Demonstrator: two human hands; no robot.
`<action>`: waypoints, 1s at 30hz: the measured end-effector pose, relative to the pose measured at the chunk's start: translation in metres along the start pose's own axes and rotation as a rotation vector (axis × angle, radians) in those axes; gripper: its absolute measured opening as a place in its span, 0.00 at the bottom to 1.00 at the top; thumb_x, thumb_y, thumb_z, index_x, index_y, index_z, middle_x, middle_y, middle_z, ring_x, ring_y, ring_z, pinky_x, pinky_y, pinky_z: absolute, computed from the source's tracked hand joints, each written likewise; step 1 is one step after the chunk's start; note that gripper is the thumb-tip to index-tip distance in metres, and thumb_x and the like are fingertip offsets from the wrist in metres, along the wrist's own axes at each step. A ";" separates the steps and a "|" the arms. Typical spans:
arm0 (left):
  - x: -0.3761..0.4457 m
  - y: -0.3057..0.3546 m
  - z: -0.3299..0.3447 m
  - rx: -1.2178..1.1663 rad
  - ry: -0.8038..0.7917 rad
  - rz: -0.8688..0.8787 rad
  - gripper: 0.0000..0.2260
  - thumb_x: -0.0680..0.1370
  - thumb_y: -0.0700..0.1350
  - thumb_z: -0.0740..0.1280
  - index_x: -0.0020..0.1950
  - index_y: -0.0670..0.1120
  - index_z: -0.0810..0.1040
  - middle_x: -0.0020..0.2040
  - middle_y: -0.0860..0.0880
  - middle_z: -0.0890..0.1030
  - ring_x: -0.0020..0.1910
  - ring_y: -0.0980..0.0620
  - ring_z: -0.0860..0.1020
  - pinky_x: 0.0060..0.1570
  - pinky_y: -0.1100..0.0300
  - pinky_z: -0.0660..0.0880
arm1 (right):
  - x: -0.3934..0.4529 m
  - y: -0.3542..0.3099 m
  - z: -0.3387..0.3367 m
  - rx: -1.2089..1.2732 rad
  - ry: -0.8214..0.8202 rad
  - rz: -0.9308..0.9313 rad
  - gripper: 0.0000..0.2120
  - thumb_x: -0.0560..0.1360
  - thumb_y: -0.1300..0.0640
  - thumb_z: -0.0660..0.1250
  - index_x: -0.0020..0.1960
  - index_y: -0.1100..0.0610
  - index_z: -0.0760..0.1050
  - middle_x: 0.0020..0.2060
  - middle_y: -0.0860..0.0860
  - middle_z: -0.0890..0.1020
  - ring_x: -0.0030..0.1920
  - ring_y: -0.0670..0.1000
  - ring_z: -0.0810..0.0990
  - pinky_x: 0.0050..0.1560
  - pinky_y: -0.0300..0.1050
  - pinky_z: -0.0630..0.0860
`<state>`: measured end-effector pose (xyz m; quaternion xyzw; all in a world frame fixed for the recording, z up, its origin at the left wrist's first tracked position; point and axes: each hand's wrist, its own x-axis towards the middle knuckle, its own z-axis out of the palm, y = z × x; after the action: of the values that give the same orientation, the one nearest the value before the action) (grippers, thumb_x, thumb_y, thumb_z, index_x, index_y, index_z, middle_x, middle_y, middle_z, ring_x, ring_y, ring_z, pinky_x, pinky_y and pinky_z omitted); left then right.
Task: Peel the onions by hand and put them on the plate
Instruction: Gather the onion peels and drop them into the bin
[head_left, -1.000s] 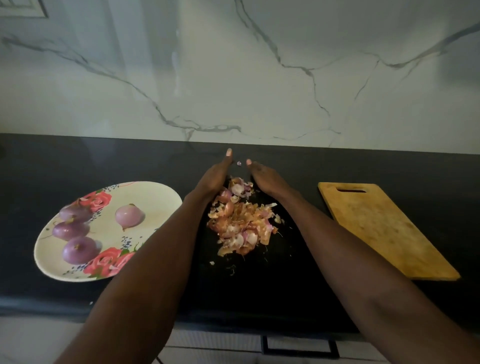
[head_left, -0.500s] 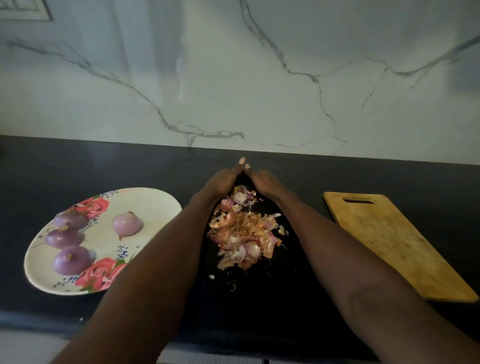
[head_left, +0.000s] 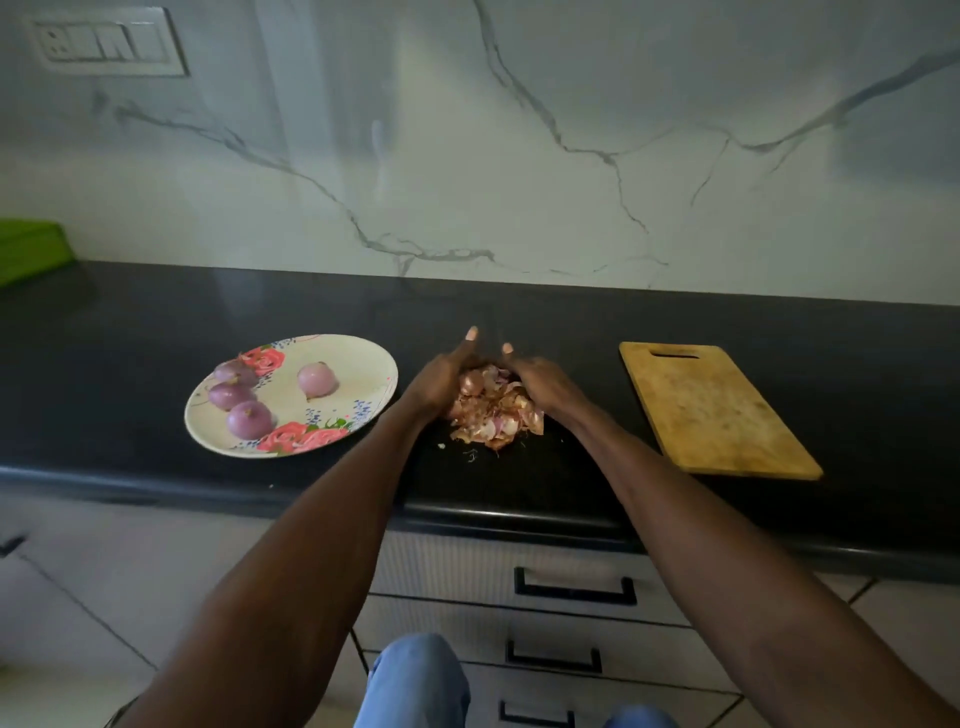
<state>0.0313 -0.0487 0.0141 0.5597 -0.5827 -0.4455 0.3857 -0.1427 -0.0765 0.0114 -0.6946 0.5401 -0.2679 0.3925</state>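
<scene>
A floral plate (head_left: 358, 376) on the black counter holds several peeled purple onions; one (head_left: 315, 378) lies apart from the others (head_left: 250, 419). To its right is a heap of onion skins (head_left: 493, 413). My left hand (head_left: 441, 384) presses against the heap's left side with its thumb raised. On the right side my right hand (head_left: 540, 382) cups the heap. The fingers of both hands are hidden behind the skins, and the thumbs nearly meet at the far end.
A wooden cutting board (head_left: 711, 410) lies to the right of the heap. The counter's front edge (head_left: 311, 493) has drawers (head_left: 571, 587) below it. A green object (head_left: 26, 249) sits at the far left by the marble wall.
Both hands have drawn back toward me along the heap, closing in on its sides. The camera has pulled back and now shows the drawers and floor.
</scene>
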 end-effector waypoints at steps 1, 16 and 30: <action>-0.010 0.000 0.003 -0.006 -0.002 -0.006 0.39 0.72 0.78 0.54 0.60 0.50 0.84 0.53 0.48 0.86 0.55 0.49 0.84 0.68 0.44 0.72 | -0.009 0.000 0.003 0.002 -0.007 -0.007 0.31 0.81 0.32 0.50 0.59 0.51 0.83 0.58 0.56 0.84 0.58 0.55 0.82 0.66 0.56 0.74; -0.079 0.008 0.010 -0.328 -0.006 0.013 0.43 0.76 0.74 0.49 0.82 0.47 0.57 0.76 0.37 0.67 0.72 0.42 0.71 0.70 0.45 0.69 | -0.078 0.012 0.021 -0.467 -0.083 -0.351 0.57 0.67 0.32 0.74 0.82 0.43 0.42 0.81 0.51 0.34 0.81 0.57 0.35 0.78 0.67 0.44; -0.064 -0.003 0.010 -0.446 0.046 0.071 0.33 0.83 0.66 0.44 0.83 0.48 0.50 0.80 0.49 0.59 0.78 0.50 0.61 0.66 0.57 0.68 | -0.051 -0.012 0.042 -0.550 0.016 -0.497 0.22 0.79 0.47 0.69 0.68 0.57 0.76 0.64 0.57 0.76 0.63 0.56 0.73 0.63 0.50 0.71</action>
<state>0.0278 0.0158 0.0119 0.4497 -0.4803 -0.5364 0.5286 -0.1173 -0.0157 0.0008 -0.8820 0.4098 -0.2050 0.1099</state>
